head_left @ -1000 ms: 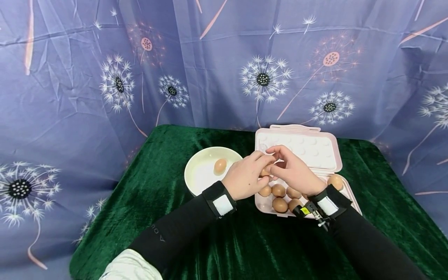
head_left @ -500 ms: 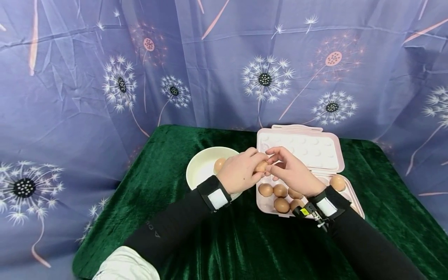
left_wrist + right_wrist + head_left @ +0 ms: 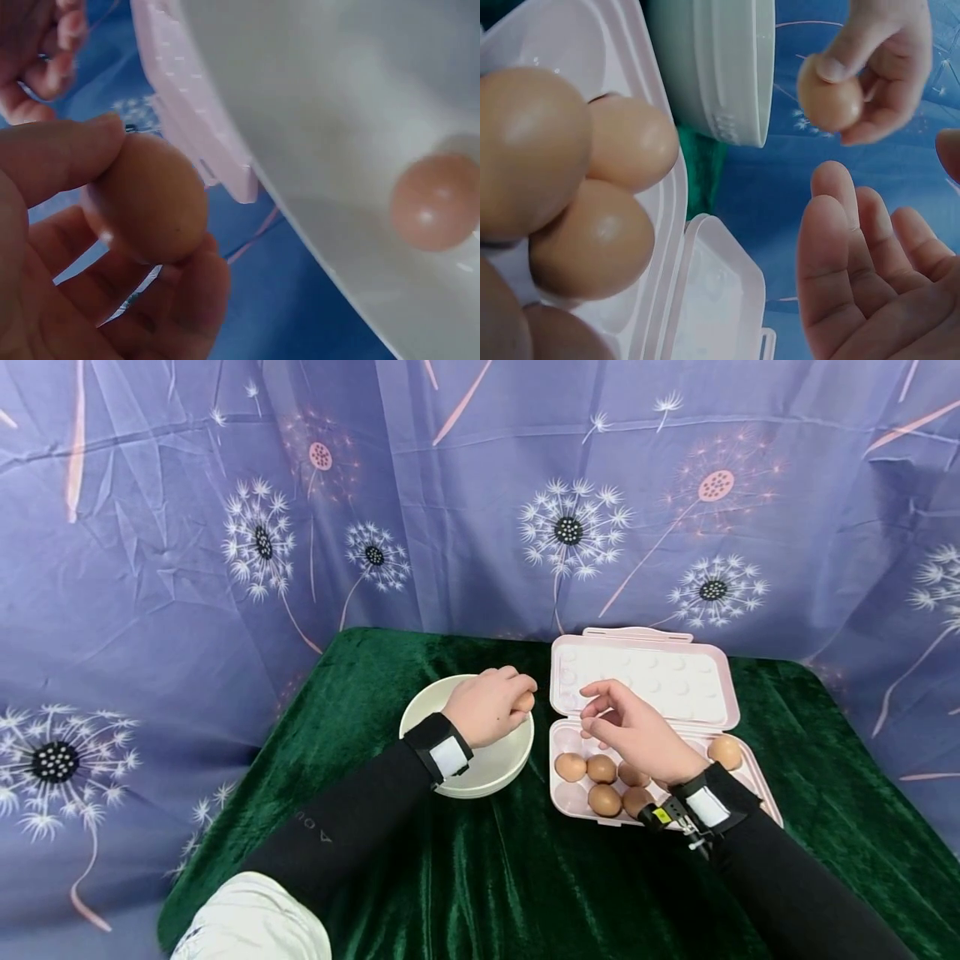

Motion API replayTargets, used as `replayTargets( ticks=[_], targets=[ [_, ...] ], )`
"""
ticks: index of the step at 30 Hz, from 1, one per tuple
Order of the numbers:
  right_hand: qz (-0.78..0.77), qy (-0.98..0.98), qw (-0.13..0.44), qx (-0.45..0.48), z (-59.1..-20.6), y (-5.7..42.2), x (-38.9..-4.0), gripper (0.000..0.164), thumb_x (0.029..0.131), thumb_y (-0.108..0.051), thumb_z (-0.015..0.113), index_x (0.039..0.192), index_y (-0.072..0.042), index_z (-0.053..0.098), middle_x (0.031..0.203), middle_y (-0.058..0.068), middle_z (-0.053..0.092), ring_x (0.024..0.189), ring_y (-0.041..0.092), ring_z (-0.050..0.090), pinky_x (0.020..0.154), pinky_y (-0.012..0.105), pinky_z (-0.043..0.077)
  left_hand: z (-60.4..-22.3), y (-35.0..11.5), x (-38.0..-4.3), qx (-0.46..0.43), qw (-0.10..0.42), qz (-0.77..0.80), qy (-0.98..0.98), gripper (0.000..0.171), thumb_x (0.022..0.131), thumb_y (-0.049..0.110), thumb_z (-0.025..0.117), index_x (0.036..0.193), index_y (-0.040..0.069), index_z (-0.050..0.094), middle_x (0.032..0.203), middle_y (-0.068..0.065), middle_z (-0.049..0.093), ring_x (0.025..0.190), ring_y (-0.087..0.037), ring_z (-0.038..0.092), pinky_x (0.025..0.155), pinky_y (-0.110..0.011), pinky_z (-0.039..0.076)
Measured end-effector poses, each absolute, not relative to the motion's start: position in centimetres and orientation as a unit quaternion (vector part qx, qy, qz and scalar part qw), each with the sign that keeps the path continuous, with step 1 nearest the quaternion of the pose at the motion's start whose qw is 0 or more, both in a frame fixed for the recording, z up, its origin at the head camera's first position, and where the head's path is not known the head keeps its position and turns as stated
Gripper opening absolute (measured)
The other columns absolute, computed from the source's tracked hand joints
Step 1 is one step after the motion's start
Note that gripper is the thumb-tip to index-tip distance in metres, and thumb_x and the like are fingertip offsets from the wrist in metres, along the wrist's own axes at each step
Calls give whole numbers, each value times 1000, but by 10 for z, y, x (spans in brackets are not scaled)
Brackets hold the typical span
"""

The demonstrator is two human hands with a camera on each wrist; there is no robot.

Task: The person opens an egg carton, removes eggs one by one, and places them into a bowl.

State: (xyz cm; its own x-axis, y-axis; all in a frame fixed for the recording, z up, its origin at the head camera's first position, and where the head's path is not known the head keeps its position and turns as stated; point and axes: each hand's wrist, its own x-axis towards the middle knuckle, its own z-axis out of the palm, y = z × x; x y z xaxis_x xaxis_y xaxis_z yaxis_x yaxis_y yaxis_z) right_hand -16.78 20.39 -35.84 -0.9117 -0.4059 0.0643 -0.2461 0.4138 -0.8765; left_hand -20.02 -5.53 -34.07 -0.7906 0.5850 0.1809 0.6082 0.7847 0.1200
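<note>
My left hand (image 3: pixel 487 706) is over the right part of a pale round bowl (image 3: pixel 480 785). It pinches a brown egg (image 3: pixel 150 199) between thumb and fingers, as the left wrist view shows. Another egg (image 3: pixel 435 201) lies inside the bowl; the hand covers it in the head view. My right hand (image 3: pixel 637 731) hovers above the pink egg carton (image 3: pixel 564 802), its fingers loosely bent with nothing between them. Several brown eggs (image 3: pixel 604 799) sit in the carton's front cups, and a lighter egg (image 3: pixel 724 752) is at its right side. The right forearm hides part of the carton.
The carton's lid (image 3: pixel 645 681) stands open toward the back. A green velvet cloth (image 3: pixel 480 877) covers the table. Behind it hangs a blue curtain (image 3: pixel 465 543) with dandelion prints.
Both hands were together at the egg over the carton. The left hand has carried the egg left to the bowl; the right hand has let go and stays above the carton.
</note>
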Motion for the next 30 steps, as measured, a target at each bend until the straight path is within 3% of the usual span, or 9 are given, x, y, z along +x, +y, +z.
replayTargets(
  ticks=[10, 15, 21, 30],
  targets=[
    [-505, 839, 82, -187, -364, 210, -168, 34, 100, -7, 57, 133, -8, 51, 108, 13, 60, 92, 25, 66, 84, 28, 49, -359, -55, -214, -306, 0, -26, -952, 22, 98, 26, 66, 120, 23, 69, 99, 3, 63, 83, -12, 59, 67, -28, 47],
    [-503, 839, 80, -192, -366, 214, -168, 34, 99, -7, 57, 133, -9, 52, 108, 12, 60, 91, 23, 66, 84, 27, 48, -366, -50, -219, -305, -5, -6, -952, 3, 94, 24, 68, 92, 21, 66, 76, 6, 57, 70, -12, 56, 58, -32, 45],
    [-492, 845, 78, -192, -369, 214, -169, 33, 99, -7, 56, 132, -11, 53, 106, 10, 62, 90, 28, 66, 84, 27, 47, -376, -51, -224, -314, -15, 0, -949, 24, 84, 15, 71, 70, 21, 53, 65, 8, 49, 61, -13, 52, 52, -32, 41],
    [-484, 849, 75, -199, -370, 214, -168, 31, 99, -7, 56, 130, -11, 55, 105, 9, 62, 93, 36, 64, 85, 27, 47, -390, -54, -230, -315, -36, 4, -948, 23, 93, 15, 65, 73, 19, 54, 66, 3, 53, 62, -17, 55, 58, -34, 45]
  ],
)
